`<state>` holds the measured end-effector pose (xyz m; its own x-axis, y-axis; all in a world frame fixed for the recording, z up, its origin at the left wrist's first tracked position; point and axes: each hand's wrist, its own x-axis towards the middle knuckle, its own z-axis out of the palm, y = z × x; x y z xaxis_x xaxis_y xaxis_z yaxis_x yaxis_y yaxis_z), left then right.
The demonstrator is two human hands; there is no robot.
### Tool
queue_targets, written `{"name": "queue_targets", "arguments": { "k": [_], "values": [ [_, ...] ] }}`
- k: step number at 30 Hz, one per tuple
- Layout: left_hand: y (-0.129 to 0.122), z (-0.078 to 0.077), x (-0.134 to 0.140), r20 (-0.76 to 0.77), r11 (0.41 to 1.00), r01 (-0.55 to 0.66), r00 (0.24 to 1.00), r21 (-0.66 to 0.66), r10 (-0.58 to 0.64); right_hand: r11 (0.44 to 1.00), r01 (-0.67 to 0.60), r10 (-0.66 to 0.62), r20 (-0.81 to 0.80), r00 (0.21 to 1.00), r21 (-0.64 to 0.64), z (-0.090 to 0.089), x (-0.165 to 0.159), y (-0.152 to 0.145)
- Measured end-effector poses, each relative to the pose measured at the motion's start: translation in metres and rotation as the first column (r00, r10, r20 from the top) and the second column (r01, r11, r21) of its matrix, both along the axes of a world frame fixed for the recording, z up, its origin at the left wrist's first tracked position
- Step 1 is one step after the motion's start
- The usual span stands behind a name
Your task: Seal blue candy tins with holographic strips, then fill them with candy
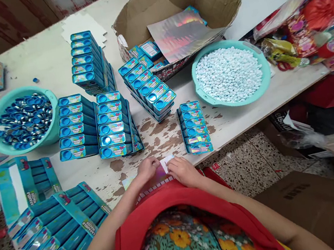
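At the table's front edge my right hand (182,171) pinches a small white slip of paper (166,162). My left hand (148,169) is closed just left of the slip, fingertips pressed together; what they hold, if anything, is too small to make out. A shiny, rainbow-tinted sheet (128,182) lies partly beneath my left wrist. Just right of my hands stands a short row of blue candy boxes (194,128) with round recesses in their ends. Larger stacks of such boxes (112,128) stand beyond my left hand.
A teal bowl of blue-and-silver caps (56,118) stands left, a teal bowl of pale candies (202,93) right. Behind is a cardboard box (131,13) with blue boxes and a shiny sheet. Packed display trays (67,203) lie front left; plastic packaging (308,31) crowds the right.
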<state>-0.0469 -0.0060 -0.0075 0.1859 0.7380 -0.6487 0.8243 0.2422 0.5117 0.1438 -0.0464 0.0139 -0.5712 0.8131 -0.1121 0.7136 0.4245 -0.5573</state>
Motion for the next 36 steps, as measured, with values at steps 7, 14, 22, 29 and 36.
{"name": "queue_targets", "arguments": {
  "k": [7,14,22,29,36],
  "values": [
    [0.008,0.053,0.027,0.582,0.998,0.062,0.813,-0.020,-0.039,0.867,0.412,-0.485,-0.292,0.824,-0.279,0.044,0.018,0.012],
    [0.052,0.060,0.080,0.651,0.982,0.143,0.758,-0.127,-0.026,0.629,0.771,-0.761,-0.279,0.586,-0.099,0.038,0.055,0.038],
    [0.104,0.035,0.118,0.681,0.997,0.077,0.729,0.014,-0.066,0.466,0.884,-0.860,-0.210,0.465,0.045,0.004,0.079,0.078],
    [0.074,-0.004,0.137,0.597,0.966,-0.135,0.765,-0.219,0.242,0.304,0.924,-0.929,-0.286,0.233,-0.233,-0.014,0.091,0.085],
    [0.065,0.000,0.069,0.131,0.979,0.124,0.981,0.164,-0.146,0.395,0.918,-0.841,-0.392,0.373,0.025,0.018,0.083,0.071]
  ]
}}
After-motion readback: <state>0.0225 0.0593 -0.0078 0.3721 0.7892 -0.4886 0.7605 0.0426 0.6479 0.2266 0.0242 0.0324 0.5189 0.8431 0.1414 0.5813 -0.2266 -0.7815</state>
